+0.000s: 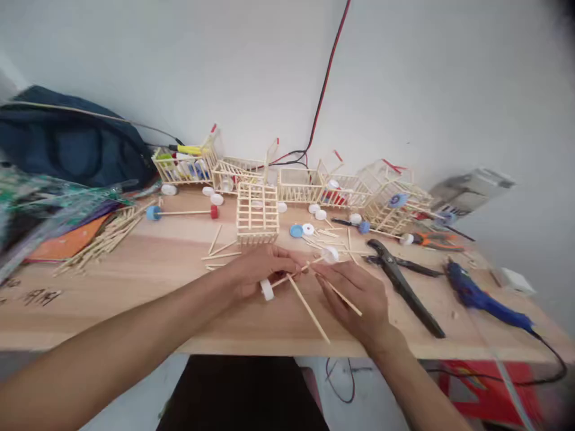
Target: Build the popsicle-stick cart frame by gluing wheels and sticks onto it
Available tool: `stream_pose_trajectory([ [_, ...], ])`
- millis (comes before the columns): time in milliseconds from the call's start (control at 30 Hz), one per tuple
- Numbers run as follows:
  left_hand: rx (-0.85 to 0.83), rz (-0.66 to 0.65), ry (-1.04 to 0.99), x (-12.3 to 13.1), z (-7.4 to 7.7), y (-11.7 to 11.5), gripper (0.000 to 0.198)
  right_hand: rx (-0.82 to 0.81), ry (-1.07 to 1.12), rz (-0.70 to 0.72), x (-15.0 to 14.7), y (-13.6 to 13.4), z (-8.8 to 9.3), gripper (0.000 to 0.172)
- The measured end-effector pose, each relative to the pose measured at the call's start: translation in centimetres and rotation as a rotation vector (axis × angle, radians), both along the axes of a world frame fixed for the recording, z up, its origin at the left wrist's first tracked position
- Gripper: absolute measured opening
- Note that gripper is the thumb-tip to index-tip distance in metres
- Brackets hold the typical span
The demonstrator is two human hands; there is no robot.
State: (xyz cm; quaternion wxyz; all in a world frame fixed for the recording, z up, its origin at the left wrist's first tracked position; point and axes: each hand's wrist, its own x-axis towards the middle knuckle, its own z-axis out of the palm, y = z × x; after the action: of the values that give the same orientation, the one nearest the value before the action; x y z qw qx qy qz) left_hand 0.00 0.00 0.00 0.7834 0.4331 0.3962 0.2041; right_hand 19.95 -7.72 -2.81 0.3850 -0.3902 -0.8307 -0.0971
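Observation:
Near the table's front edge, my left hand point(265, 266) is closed around a thin wooden stick axle point(279, 281). One white bottle cap point(267, 290) sits at its near end, another white cap point(331, 255) at the far end. A loose-ended wooden stick point(309, 310) points from the axle toward me. My right hand point(359, 293) has its fingers closed, with a second wooden stick point(345, 298) running out between them. Its fingertips are close to the axle; whether they touch it is hidden. Just beyond my left hand stands a slatted stick basket point(257, 212).
Several small stick carts point(299, 185) line the wall. A blue glue gun point(485, 299), dark cutters point(404, 287) and orange-handled pliers point(438, 240) lie right. Loose sticks point(108, 239), plastic bags point(58, 203) and a dark blue bag point(76, 137) are left.

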Motion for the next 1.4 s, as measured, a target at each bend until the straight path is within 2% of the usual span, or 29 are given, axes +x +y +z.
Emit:
stream_pose_trajectory([
  [400,-0.003,0.001,0.038,0.23,0.20,0.02,0.008,0.011,0.008,-0.005,-0.02,-0.08,0.16,0.048],
  [1400,0.002,-0.001,0.042,0.29,0.47,-0.03,0.007,0.015,-0.005,-0.021,-0.03,-0.11,0.11,0.047],
])
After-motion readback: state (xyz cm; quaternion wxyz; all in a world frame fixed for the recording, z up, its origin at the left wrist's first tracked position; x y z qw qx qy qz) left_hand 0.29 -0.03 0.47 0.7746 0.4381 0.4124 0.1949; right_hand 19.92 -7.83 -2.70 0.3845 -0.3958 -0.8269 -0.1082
